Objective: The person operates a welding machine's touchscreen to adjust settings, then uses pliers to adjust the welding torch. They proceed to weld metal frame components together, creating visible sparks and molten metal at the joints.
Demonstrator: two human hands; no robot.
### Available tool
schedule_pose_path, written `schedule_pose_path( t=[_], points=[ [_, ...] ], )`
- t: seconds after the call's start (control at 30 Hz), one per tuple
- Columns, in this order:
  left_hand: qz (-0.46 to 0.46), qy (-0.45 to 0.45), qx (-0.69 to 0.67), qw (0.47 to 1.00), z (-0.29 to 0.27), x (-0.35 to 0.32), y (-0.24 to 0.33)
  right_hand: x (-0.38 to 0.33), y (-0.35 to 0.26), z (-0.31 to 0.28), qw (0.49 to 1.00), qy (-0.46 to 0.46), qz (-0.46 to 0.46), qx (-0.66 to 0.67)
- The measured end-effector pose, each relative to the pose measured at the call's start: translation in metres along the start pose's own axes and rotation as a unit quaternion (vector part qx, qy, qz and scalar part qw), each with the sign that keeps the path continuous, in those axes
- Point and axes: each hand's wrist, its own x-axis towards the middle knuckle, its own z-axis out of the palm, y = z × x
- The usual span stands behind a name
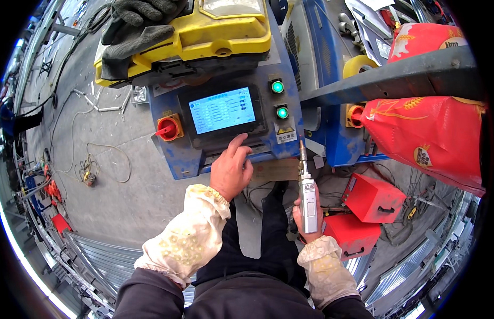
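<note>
The right grip [306,217] is closed around a silver welding torch [308,195], nozzle pointing away. The left grip [232,169] is loose, one finger touching under the touchscreen [222,110]. Beyond shine two green lamps [278,86].

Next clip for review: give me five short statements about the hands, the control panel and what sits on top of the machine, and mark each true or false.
1. The left hand reaches a finger to the lower edge of the touchscreen. True.
2. The right hand is empty. False: it holds a silver handheld tool with a thin nozzle pointing up.
3. Both round indicator lamps beside the screen glow green. True.
4. The rotary switch left of the screen is blue. False: it is red on a yellow plate.
5. Dark work gloves lie on the yellow case. True.
</note>
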Motion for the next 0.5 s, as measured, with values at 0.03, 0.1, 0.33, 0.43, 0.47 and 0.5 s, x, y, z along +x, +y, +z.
schedule_pose_path(
  t=[0.03,0.1,0.33,0.43,0.47,0.5],
  points=[
    [0.001,0.000,-0.001,1.000,0.000,-0.001,0.000,0.000,-0.003,-0.001,1.000,-0.007,0.007,0.016],
    [0.003,0.002,0.000,1.000,0.000,-0.004,-0.003,0.001,-0.007,0.000,1.000,-0.006,0.009,0.013],
    [0.009,-0.001,-0.010,1.000,0.000,-0.014,-0.008,0.002,0.003,0.003,0.999,0.016,-0.012,-0.038],
    [0.036,0.007,0.008,0.999,0.004,-0.017,-0.015,-0.001,0.005,0.000,1.000,0.015,-0.003,-0.012],
    [0.034,0.005,0.018,0.999,0.006,-0.018,-0.018,-0.002,0.005,-0.001,1.000,0.012,-0.001,-0.008],
    [0.033,0.002,0.028,0.999,0.006,-0.018,-0.021,-0.003,0.005,0.000,1.000,0.009,0.001,-0.004]
  ],
)
